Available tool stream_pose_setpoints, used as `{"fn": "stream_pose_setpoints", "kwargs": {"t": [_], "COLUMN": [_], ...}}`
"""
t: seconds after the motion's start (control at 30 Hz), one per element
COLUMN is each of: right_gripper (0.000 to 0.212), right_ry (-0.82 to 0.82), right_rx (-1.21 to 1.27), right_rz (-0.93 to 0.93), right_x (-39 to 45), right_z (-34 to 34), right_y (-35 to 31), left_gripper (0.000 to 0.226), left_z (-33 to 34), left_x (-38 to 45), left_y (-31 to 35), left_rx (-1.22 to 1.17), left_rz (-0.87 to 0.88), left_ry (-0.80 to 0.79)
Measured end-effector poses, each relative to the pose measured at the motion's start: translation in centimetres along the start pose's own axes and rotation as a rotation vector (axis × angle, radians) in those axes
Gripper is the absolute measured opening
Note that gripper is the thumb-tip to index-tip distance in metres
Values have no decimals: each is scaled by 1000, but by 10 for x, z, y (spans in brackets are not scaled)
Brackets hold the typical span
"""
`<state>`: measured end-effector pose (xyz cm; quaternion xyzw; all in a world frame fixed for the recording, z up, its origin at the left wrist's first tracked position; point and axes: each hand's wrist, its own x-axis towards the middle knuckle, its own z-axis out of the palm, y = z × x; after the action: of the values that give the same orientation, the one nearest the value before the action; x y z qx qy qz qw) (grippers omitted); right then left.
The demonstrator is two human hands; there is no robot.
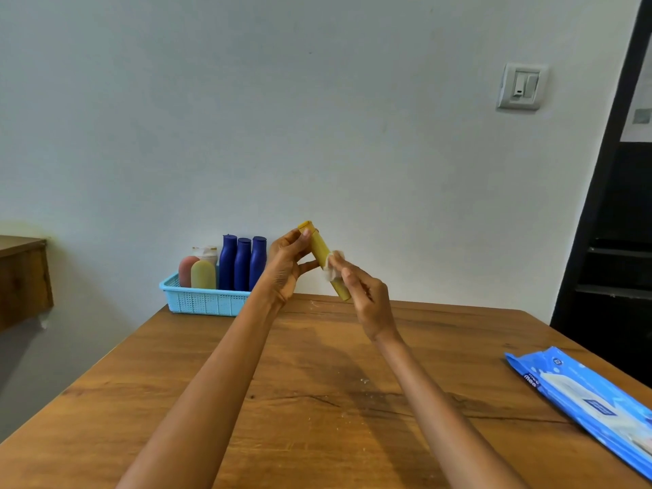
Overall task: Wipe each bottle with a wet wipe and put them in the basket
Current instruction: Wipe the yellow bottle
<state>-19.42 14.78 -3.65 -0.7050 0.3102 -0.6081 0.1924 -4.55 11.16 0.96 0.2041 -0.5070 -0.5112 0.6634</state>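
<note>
Both our forearms reach out over the wooden table (317, 400), with the blue wipe pack (585, 400) lying flat near its right edge. Our left hand (285, 266) pinches the yellow bottle (319, 250) near its cap end and holds it tilted in the air above the far side of the table. Our right hand (367, 298) presses a crumpled wet wipe (331, 268) around the bottle's lower body, fingers curled over it. To wipe well, we judge we should keep the left pinch firm, turn the bottle between strokes, and run the wipe along its full length, cap included. Behind our left hand, the light blue basket (197, 300) already holds three dark blue bottles (242, 264) and several paler ones upright.
</note>
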Motion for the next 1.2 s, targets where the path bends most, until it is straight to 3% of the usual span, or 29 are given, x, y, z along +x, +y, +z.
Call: {"fn": "stream_pose_setpoints", "kwargs": {"t": [0.1, 0.2, 0.3, 0.6, 0.8, 0.93, 1.03, 1.2], "right_gripper": [30, 25, 32, 30, 38, 29, 24, 11], "right_ry": [66, 141, 86, 2, -33, 51, 122, 84], "right_rx": [49, 72, 5, 20, -81, 130, 184, 72], "right_rz": [-51, 75, 163, -27, 333, 688, 752, 747], "right_x": [-4, -6, -5, -2, 2, 11, 16, 19], "right_z": [2, -3, -2, 9, 9, 6, 0, -8], "right_y": [6, 15, 17, 7, 7, -3, -7, -4], "left_gripper": [13, 13, 13, 14, 23, 36, 43, 39], "left_z": [-4, -4, 0, -6, -2, 6, 8, 7], "left_x": [0, -1, -1, 0, 0, -2, -3, -3], "left_y": [2, 2, -1, 2, -4, -8, -9, -7], "left_rx": [-2, -4, 24, 57, 129, 277, 314, 327], "left_rz": [18, 13, 6, 53, 60, 101, 133, 166], "left_ry": [35, 47, 40, 107, 63, 29, 28, 50]}}
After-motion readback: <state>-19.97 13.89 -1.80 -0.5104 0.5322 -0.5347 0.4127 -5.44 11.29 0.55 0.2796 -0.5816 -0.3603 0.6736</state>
